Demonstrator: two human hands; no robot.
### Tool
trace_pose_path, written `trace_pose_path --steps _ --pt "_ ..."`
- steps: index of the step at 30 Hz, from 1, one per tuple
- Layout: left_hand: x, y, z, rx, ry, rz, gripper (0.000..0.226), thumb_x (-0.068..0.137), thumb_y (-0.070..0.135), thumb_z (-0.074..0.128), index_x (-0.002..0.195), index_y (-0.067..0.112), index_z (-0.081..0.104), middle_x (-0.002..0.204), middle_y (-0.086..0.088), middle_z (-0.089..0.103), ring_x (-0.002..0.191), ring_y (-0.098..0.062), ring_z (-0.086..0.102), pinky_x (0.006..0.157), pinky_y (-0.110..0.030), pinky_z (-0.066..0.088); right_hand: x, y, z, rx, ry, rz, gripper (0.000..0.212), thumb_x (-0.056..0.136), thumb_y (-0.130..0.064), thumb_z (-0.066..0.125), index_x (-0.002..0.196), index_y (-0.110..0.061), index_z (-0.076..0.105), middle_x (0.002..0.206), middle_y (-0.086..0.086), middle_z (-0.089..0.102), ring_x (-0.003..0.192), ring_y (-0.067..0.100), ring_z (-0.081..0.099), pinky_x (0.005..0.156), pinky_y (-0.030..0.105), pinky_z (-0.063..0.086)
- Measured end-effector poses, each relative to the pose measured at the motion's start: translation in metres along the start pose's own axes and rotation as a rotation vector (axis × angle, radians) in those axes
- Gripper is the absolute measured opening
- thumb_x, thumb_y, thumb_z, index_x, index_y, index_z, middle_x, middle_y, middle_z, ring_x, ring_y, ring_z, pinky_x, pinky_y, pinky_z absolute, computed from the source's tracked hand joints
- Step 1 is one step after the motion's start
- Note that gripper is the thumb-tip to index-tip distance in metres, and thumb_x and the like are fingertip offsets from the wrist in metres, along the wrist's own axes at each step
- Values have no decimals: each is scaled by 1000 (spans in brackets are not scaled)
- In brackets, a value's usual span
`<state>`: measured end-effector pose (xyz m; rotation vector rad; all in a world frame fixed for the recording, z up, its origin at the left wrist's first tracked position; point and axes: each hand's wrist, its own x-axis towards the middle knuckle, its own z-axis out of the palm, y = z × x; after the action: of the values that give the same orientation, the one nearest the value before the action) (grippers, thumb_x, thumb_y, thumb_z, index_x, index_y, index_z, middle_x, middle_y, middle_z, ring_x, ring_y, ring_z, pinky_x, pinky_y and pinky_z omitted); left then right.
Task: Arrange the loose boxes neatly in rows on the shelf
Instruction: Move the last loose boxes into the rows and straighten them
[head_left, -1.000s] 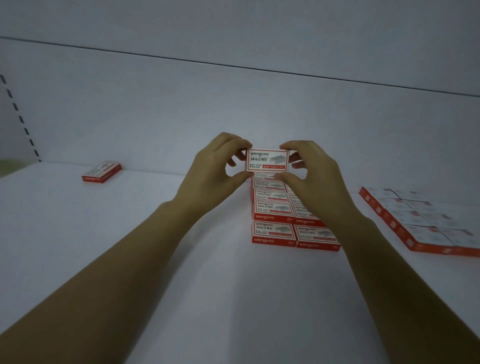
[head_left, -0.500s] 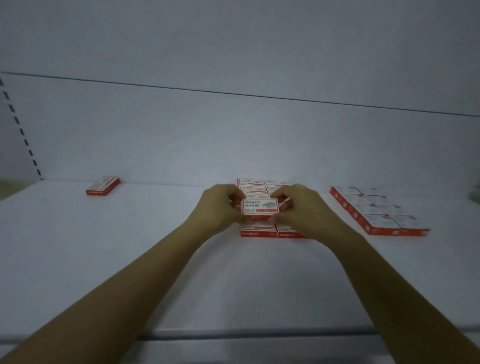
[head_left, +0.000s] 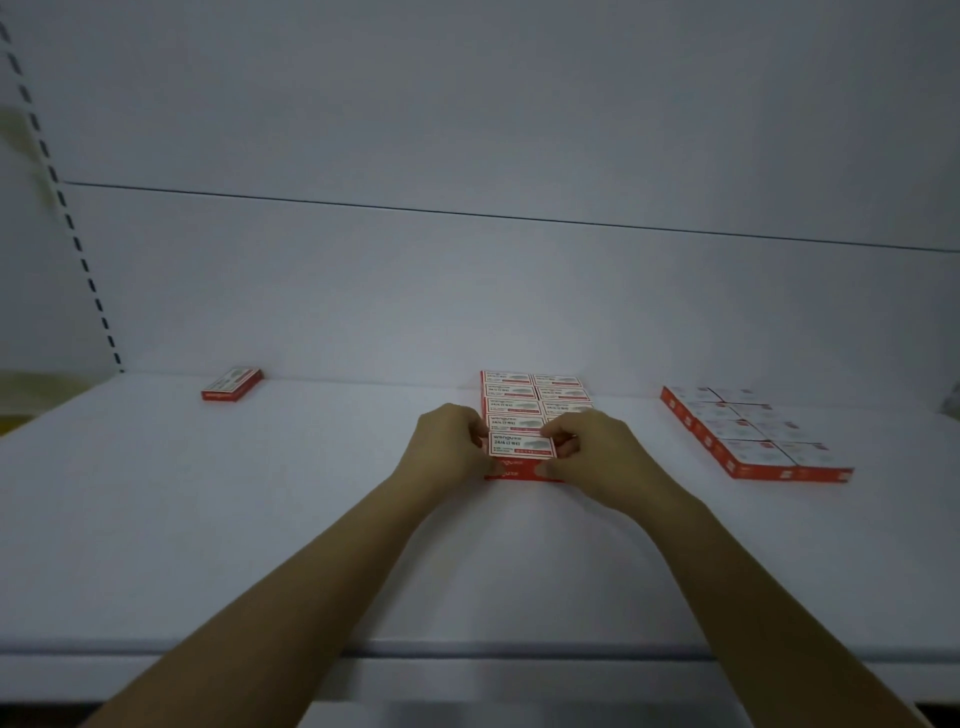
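Pinched endwise between left hand (head_left: 452, 441) and right hand (head_left: 587, 447), held box (head_left: 521, 446) sits at near end of 2-column rows (head_left: 535, 395), 12 o'clock on shelf (head_left: 260, 519); loose box (head_left: 231, 383) at 10 o'clock.

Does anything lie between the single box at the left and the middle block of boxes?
Nothing visible: only bare shelf lies between the single box and the middle block. The left hand and right hand hold its front box.
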<state>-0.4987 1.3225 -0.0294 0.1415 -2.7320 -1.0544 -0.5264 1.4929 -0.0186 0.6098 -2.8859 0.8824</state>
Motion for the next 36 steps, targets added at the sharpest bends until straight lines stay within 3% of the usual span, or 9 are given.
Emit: trace_pose_path --steps 7,12,18,22,28,36 --pt "-1 2 3 40 -5 2 25 73 27 77 91 11 74 83 -4 70 58 -6 51 46 -12 37 3 -1 1 -26 -5 3 34 80 -20 71 113 -17 64 113 4 62 88 10 55 76 16 40" --pt "-3 6 -1 147 -61 15 35 79 31 72 106 10 67 102 -8 67 76 -13 53 68 -20 41 11 -11 -8 -177 -117 1 41 80 -26 71 118 -19 59 117 3 59 87 10 51 64 14 37" --pt "-13 -23 -49 299 -53 -41 47 82 39 67 119 13 57 117 -6 59 103 -21 56 85 -29 46 29 -45 -14 -294 -125 -48 57 82 -39 65 131 -17 48 133 8 50 119 22 48 91 28 38" --pt "-23 -59 -101 392 4 -142 44 83 42 65 115 14 57 115 -5 59 98 -21 57 83 -32 47 50 -85 9 -299 -186 -154 55 83 -38 64 131 -18 47 132 9 47 116 23 48 86 28 38" --pt "-49 -125 -174 503 126 -317 43 83 41 65 115 12 58 113 -5 61 100 -21 57 81 -30 46 81 -149 68 -327 -284 -309 48 89 -26 59 133 -19 44 134 9 43 119 24 45 93 29 37" --pt "-60 -191 -234 578 168 -475 43 86 38 61 118 10 55 115 -8 59 102 -24 56 81 -32 47 127 -217 134 -333 -337 -468 46 91 -13 53 135 -20 42 134 9 41 122 24 43 95 30 37"
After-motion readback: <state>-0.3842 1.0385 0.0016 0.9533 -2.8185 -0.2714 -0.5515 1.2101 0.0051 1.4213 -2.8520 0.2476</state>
